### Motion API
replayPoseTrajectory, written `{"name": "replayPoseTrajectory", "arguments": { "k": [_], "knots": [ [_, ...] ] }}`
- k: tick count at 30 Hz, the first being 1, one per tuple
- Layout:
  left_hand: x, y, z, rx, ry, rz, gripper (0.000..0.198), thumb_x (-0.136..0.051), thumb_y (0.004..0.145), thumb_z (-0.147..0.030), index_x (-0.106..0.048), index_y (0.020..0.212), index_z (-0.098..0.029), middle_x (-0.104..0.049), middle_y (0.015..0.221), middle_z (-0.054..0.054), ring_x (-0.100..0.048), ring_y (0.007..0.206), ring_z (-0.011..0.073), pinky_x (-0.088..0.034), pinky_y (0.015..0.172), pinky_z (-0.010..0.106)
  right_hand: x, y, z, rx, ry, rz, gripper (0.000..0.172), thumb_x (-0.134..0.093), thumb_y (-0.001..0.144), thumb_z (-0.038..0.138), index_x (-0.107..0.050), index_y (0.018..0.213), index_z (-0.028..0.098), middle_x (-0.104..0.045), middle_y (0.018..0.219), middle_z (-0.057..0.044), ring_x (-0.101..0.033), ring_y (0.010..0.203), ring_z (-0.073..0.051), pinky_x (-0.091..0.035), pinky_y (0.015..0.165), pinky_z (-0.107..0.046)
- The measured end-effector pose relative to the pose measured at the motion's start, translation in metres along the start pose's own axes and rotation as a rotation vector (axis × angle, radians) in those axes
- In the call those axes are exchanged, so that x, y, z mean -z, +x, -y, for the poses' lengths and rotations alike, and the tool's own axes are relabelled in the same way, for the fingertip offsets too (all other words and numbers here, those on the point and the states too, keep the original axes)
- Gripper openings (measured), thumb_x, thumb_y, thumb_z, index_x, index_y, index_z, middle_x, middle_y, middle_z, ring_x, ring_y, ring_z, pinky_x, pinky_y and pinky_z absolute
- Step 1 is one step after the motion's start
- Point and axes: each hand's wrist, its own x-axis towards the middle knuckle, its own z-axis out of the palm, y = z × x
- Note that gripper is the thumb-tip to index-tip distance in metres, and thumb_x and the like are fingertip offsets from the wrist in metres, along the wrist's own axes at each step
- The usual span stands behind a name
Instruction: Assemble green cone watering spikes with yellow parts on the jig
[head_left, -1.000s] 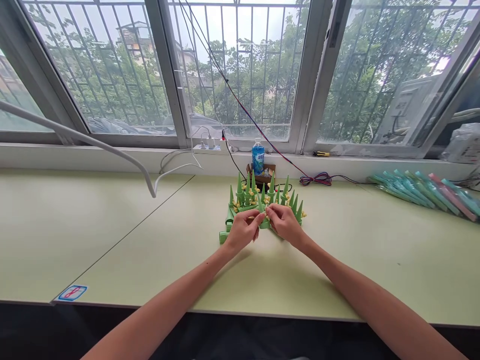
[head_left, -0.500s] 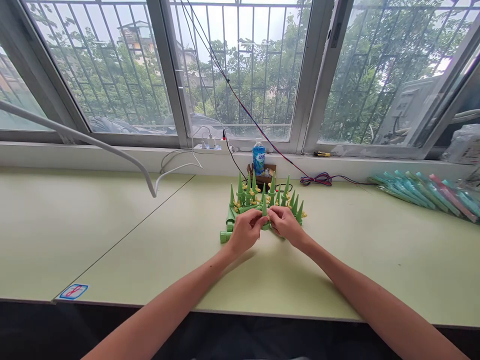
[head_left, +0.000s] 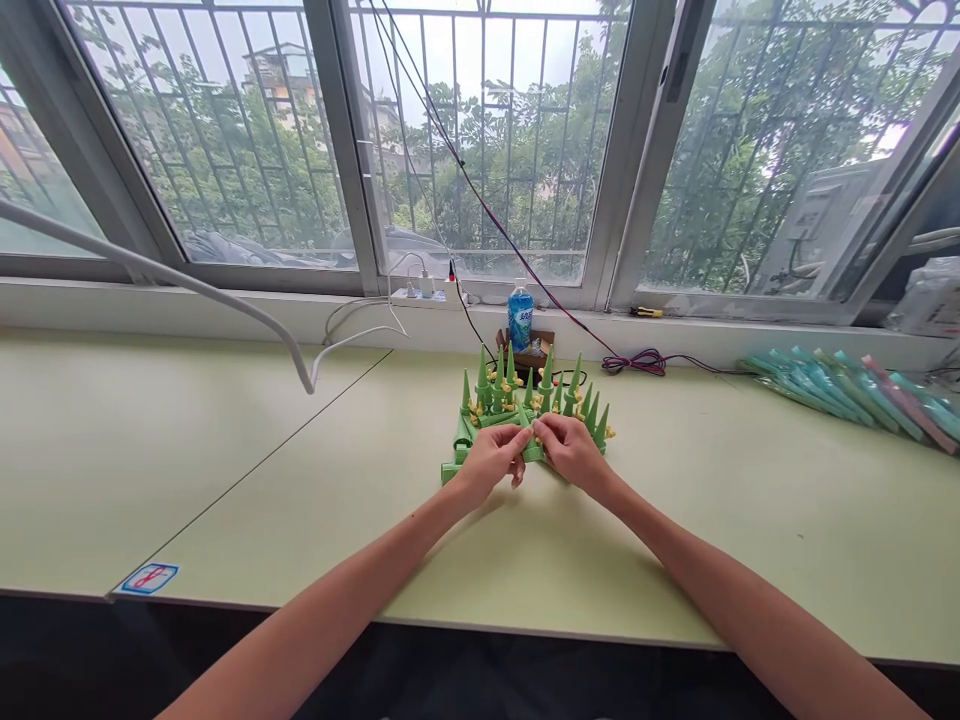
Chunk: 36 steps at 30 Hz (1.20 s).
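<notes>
Between my two hands is a green plastic watering spike (head_left: pixel 533 455), its cone tilted with the tip leaning left. My left hand (head_left: pixel 491 460) is closed on its left side, thumb and fingers pinching it. From the right, my right hand (head_left: pixel 574 448) pinches at the same spike; whether a small part is between those fingertips is too small to tell. Just beyond the hands stand several more green spikes (head_left: pixel 549 372) with small yellow valves (head_left: pixel 613 433). Beside my left hand some green tube pieces (head_left: pixel 450 472) lie on their sides, partly hidden by the hand.
A blue liquid bottle (head_left: pixel 520 320) and a small brown box (head_left: pixel 551 345) stand behind the spikes. Coiled wires (head_left: pixel 636 362) lie at the back of the pale green table (head_left: pixel 300 520). Bagged coloured items (head_left: pixel 855 395) rest at right. A grey arm (head_left: pixel 225 295) hangs at left.
The spike between my hands has gone from upright to tilted, its tip swinging left. My hands stay nearly in place, and the view has shifted slightly.
</notes>
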Motion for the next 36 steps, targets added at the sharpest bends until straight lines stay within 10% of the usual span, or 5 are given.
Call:
{"name": "replayPoseTrajectory", "arguments": {
  "k": [17,36],
  "knots": [
    [-0.0002,0.0039,0.0027,-0.034,0.148,-0.14,0.041,-0.064,0.075,-0.055,-0.063,0.085,-0.015,-0.057,0.062,0.0,-0.052,0.047,0.0098,-0.047,0.044,0.023,-0.0028,-0.0023,0.0008,0.07,-0.152,-0.012,0.034,-0.044,0.092,0.044,-0.048,0.069,0.019,-0.045,0.056,0.004,-0.035,0.051,-0.01,-0.028,0.05,-0.024],
    [0.0034,0.0022,0.0012,-0.029,0.054,-0.04,0.039,-0.064,0.076,-0.053,-0.064,0.076,-0.014,-0.06,0.073,0.003,-0.049,0.057,0.0076,-0.047,0.055,0.022,-0.0037,-0.0071,0.004,0.137,-0.262,0.061,0.025,-0.049,0.09,0.038,-0.042,0.073,0.021,-0.047,0.059,0.004,-0.037,0.052,-0.011,-0.028,0.051,-0.024]
  ]
}}
